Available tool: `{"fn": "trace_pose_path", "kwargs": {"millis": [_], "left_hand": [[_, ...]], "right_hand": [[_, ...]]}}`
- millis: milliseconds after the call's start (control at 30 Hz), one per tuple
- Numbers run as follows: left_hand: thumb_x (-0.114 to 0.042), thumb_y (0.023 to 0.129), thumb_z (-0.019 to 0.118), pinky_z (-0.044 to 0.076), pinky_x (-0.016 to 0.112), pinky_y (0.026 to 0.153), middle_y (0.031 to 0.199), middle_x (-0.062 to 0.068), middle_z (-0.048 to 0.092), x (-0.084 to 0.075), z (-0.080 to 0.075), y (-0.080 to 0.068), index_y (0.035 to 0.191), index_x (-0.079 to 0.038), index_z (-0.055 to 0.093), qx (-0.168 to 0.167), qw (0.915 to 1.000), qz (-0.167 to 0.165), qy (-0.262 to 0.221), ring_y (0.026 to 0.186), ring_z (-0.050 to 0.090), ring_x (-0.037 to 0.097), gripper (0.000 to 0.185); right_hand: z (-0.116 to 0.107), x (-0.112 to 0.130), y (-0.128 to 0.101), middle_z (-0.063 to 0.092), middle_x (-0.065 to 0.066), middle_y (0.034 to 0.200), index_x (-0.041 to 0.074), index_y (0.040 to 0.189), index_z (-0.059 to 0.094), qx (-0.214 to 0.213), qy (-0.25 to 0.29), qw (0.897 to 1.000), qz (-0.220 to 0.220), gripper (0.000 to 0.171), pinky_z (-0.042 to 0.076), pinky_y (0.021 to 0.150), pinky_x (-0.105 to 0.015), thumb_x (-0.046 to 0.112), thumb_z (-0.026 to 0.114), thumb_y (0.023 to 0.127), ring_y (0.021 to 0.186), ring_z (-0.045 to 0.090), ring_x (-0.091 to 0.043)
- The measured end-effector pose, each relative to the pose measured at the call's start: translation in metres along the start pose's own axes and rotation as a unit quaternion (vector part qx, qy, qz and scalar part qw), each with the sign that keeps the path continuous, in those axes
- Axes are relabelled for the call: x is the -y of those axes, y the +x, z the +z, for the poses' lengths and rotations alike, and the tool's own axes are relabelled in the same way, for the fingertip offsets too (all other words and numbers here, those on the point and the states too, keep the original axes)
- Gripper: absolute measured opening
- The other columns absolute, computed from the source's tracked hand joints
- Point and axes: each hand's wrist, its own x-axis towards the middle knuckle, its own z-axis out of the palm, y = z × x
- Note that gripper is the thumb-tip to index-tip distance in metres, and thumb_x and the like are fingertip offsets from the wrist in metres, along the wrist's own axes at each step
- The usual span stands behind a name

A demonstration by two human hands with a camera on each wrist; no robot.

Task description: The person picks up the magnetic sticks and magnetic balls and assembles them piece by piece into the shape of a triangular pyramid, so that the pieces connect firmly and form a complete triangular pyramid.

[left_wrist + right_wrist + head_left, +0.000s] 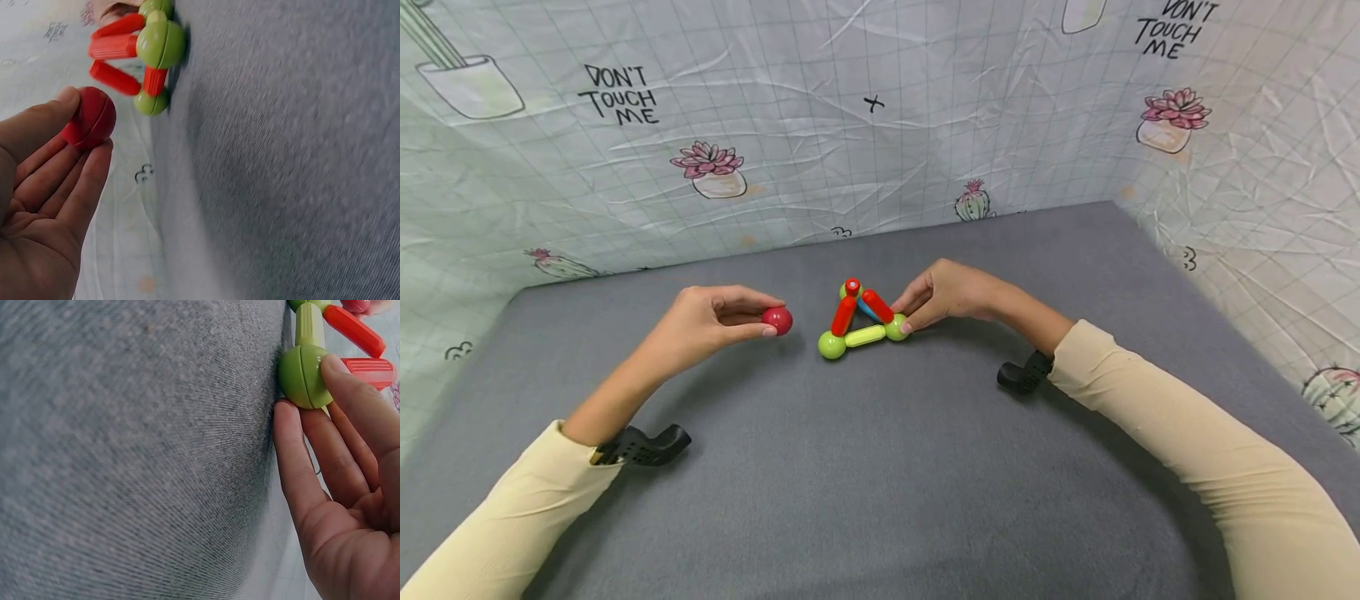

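My left hand point(696, 327) pinches a red ball point(777, 321) between thumb and fingertips, held up off the cloth, left of a small frame of sticks and balls. That frame has three green balls, joined at the base by sticks, including a yellow-green stick point(865, 336) in front and a partly hidden blue stick point(867, 309). Red sticks point(843, 317) rise from the balls and lean inward; their upper ends are free. With thumb and fingers, my right hand point(951, 292) grips the right green ball point(300, 378), which rests on the cloth. The front-left green ball point(832, 345) is untouched.
Grey cloth point(880, 467) covers the tabletop. A pale printed curtain point(850, 142) hangs behind it and along the sides. A black wrist mount point(658, 446) sits on the left wrist, and another black mount point(1025, 375) on the right.
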Motion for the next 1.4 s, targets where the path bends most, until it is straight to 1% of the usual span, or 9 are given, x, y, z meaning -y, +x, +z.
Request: {"fn": "trace_pose_path", "kwargs": {"millis": [133,300,367,500,767,1000,1200,1400], "left_hand": [[-0.029,0.089,0.081,0.058,0.021,0.079,0.11,0.002,0.076,-0.003,0.004,0.002,0.12,-0.013,0.075,0.009,0.9999,0.013,0.003,0.097,0.074,0.009,0.035],[-0.026,0.09,0.08,0.059,0.023,0.08,0.111,0.002,0.076,-0.009,0.009,0.003,0.12,-0.015,0.074,-0.003,0.9999,0.016,-0.005,0.1,0.073,0.009,0.032],[-0.024,0.09,0.08,0.059,0.023,0.08,0.11,0.002,0.076,-0.012,0.011,0.004,0.119,-0.015,0.074,-0.008,0.9996,0.026,-0.012,0.099,0.073,0.01,0.031],[-0.022,0.09,0.081,0.059,0.023,0.08,0.107,0.002,0.077,-0.019,0.014,0.008,0.119,-0.014,0.075,-0.006,0.9986,0.05,-0.017,0.096,0.074,0.01,0.03],[-0.024,0.088,0.082,0.059,0.024,0.079,0.106,-0.003,0.077,-0.033,0.017,0.022,0.117,-0.017,0.076,-0.006,0.9969,0.078,-0.001,0.094,0.074,0.009,0.03],[-0.024,0.086,0.084,0.059,0.027,0.081,0.107,-0.004,0.077,-0.049,0.019,0.036,0.117,-0.019,0.077,0.002,0.9959,0.088,-0.021,0.094,0.074,0.01,0.031],[-0.02,0.086,0.084,0.059,0.026,0.082,0.107,0.001,0.077,-0.055,0.025,0.049,0.116,-0.013,0.077,0.018,0.9948,0.096,-0.031,0.095,0.075,0.013,0.031],[-0.017,0.086,0.084,0.059,0.025,0.082,0.105,0.002,0.077,-0.058,0.028,0.057,0.114,-0.011,0.076,0.024,0.9935,0.111,-0.012,0.095,0.074,0.014,0.03]], "right_hand": [[-0.001,0.0,0.0,0.076,-0.01,0.111,0.002,0.119,0.075,0.002,0.0,1.0,0.001,0.036,0.059,0.086,-0.034,0.006,0.084,0.084,0.104,0.072,-0.017],[0.0,-0.001,0.002,0.076,-0.01,0.11,0.001,0.118,0.075,0.003,0.0,1.0,-0.001,0.036,0.059,0.086,-0.034,0.006,0.084,0.083,0.103,0.072,-0.017],[0.0,-0.001,0.002,0.076,-0.01,0.11,0.001,0.118,0.075,0.001,-0.001,1.0,-0.001,0.036,0.059,0.086,-0.033,0.005,0.084,0.083,0.103,0.072,-0.017],[0.001,-0.001,0.002,0.076,-0.01,0.11,0.001,0.117,0.075,0.0,-0.005,1.0,-0.002,0.035,0.06,0.086,-0.032,0.005,0.084,0.083,0.102,0.072,-0.017],[0.002,0.002,-0.001,0.077,-0.008,0.108,0.003,0.117,0.076,-0.006,-0.014,1.0,0.006,0.034,0.059,0.085,-0.032,0.007,0.085,0.083,0.102,0.072,-0.016],[0.002,0.001,0.0,0.077,-0.009,0.109,0.004,0.118,0.076,-0.005,-0.008,1.0,0.007,0.035,0.059,0.087,-0.034,0.01,0.085,0.084,0.103,0.072,-0.017],[0.002,0.0,-0.001,0.076,-0.009,0.11,0.004,0.118,0.076,-0.007,-0.004,1.0,0.012,0.035,0.059,0.087,-0.035,0.01,0.084,0.085,0.104,0.072,-0.017],[0.003,0.002,-0.002,0.076,-0.009,0.111,0.004,0.118,0.076,-0.009,-0.002,1.0,0.011,0.035,0.059,0.088,-0.035,0.01,0.084,0.085,0.105,0.072,-0.018]]}}
